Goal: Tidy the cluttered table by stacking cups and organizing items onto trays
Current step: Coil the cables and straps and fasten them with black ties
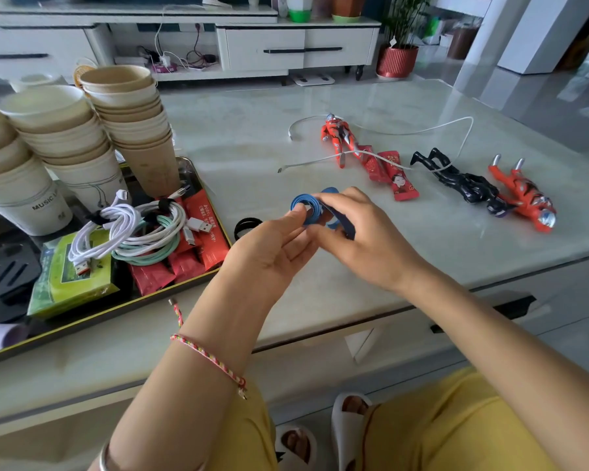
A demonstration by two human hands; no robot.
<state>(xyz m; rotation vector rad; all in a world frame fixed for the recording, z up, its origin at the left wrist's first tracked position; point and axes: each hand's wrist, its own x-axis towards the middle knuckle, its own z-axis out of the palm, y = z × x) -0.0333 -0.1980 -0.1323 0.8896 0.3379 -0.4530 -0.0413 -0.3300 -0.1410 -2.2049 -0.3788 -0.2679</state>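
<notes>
Braided red-yellow bracelet (208, 360); silver bangle (104, 457); yellow trousers (456, 419); white slippers (346, 436).

White TV cabinet (266, 49) along far wall — red-potted plant (397, 61) beside it, glossy grey floor (538, 96) reflecting daylight.

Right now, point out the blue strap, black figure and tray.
blue strap (305, 198): head view, top of coil.
black figure (473, 185): head view, torso.
tray (116, 310): head view, front rim.

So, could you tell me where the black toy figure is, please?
In the head view, the black toy figure lies on the right of the table, between the red packets and the rightmost orange-red figure.
</notes>
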